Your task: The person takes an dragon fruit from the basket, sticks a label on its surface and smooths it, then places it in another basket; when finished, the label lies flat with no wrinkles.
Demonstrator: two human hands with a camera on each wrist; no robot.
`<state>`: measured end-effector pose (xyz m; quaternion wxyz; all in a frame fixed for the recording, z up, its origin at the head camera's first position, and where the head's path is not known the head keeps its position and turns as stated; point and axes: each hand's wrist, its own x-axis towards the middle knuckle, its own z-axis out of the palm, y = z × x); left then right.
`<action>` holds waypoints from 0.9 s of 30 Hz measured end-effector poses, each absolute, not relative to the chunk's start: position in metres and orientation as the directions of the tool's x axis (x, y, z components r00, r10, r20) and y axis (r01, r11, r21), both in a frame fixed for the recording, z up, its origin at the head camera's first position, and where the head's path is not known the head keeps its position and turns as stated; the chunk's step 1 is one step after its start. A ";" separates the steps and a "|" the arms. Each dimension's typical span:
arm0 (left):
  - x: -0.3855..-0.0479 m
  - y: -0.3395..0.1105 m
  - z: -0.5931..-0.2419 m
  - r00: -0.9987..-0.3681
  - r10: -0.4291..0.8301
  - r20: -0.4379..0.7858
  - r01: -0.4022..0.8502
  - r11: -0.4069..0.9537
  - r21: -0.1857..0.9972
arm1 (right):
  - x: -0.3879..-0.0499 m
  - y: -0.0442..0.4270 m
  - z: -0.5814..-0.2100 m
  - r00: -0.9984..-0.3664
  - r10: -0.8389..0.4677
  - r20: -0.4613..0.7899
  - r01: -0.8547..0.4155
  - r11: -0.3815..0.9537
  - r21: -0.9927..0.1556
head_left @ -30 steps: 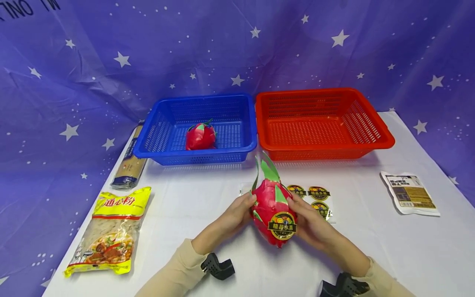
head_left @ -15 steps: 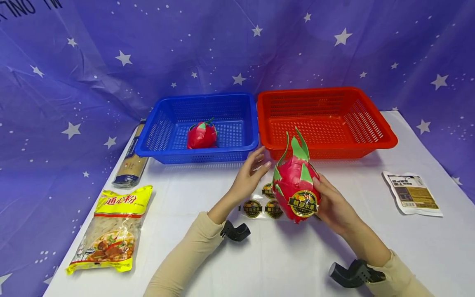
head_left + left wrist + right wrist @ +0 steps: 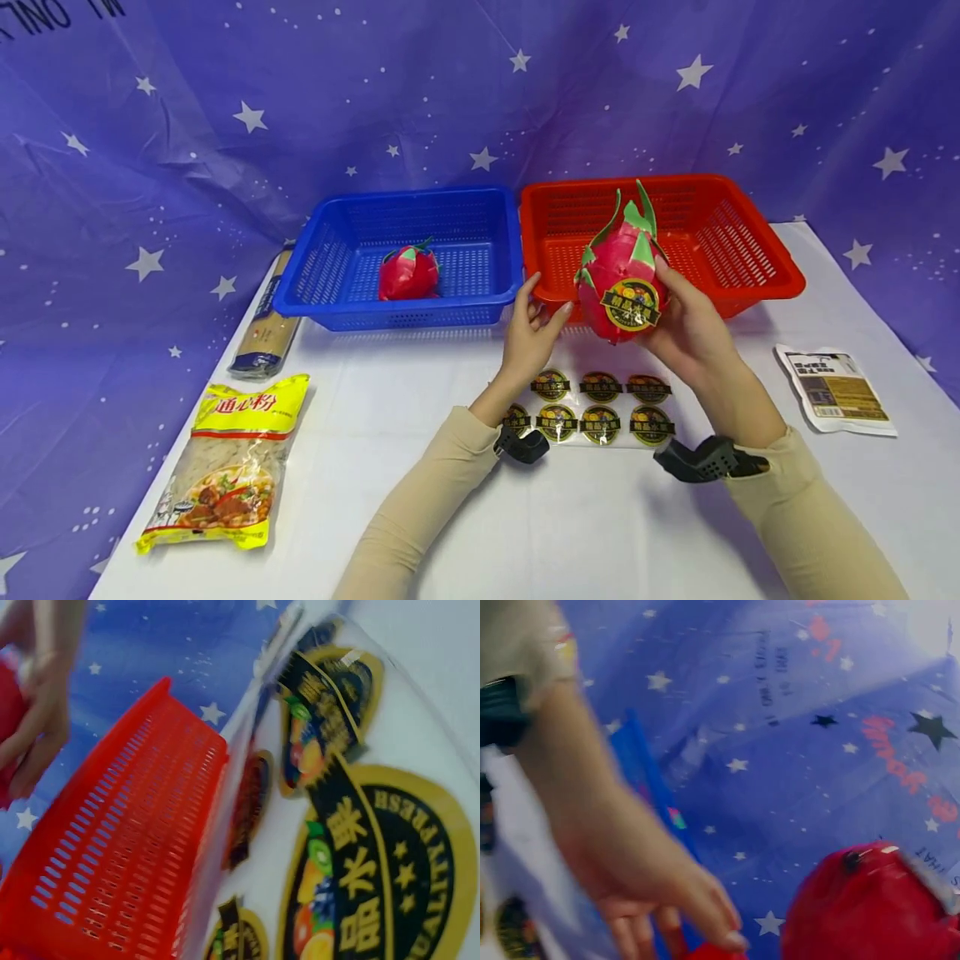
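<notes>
— Where to look first?
— At the right hand (image 3: 693, 329), clamped around the right side of a shiny red dragon fruit (image 3: 615, 275). Lifted clear of the white-covered table (image 3: 525, 533), green leaf tips upward, a round black-and-gold label (image 3: 632, 304) turned toward the head camera.

— Lifted to where, exactly?
— Level to the eye with the near rim of the red basket (image 3: 738, 237), left of centre. In front of that rim or above it: impossible to tell.

— And the left hand (image 3: 528, 337)?
— Just beside the red basket's near left corner, thumb and forefinger apart. Touching the rim or not: cannot say.

— Below the hands?
— Flat on the table, between red basket and near edge, a clear sheet (image 3: 578, 404) of similar labels, partly hidden by the left arm. Large and close in the left wrist view.

— And around?
— Toward the far edge, beside the red basket, a blue basket (image 3: 330, 308) with a second dragon fruit (image 3: 408, 273) inside. Along the left edge, a slim blue-ended pack (image 3: 264, 321), then, nearer, a yellow food bag (image 3: 225, 467). Near the right edge, a white pouch (image 3: 834, 392). Behind the far edge, a purple star-printed cloth (image 3: 450, 100).
</notes>
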<state>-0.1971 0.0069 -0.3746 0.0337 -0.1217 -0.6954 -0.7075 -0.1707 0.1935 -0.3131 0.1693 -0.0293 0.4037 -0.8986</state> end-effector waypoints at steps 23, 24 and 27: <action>-0.209 0.011 -0.384 -0.945 -0.028 0.326 0.324 0.056 0.944 | -0.303 0.170 -0.325 -0.861 -0.170 -0.479 0.495 -0.061 -0.867; -0.207 0.010 -0.379 -0.945 -0.028 0.326 0.324 0.055 0.944 | -0.304 0.169 -0.326 -0.855 -0.166 -0.491 0.504 -0.046 -0.862; -0.204 0.010 -0.376 -0.945 -0.026 0.326 0.324 0.044 0.945 | -0.305 0.168 -0.326 -0.832 -0.164 -0.529 0.535 0.009 -0.845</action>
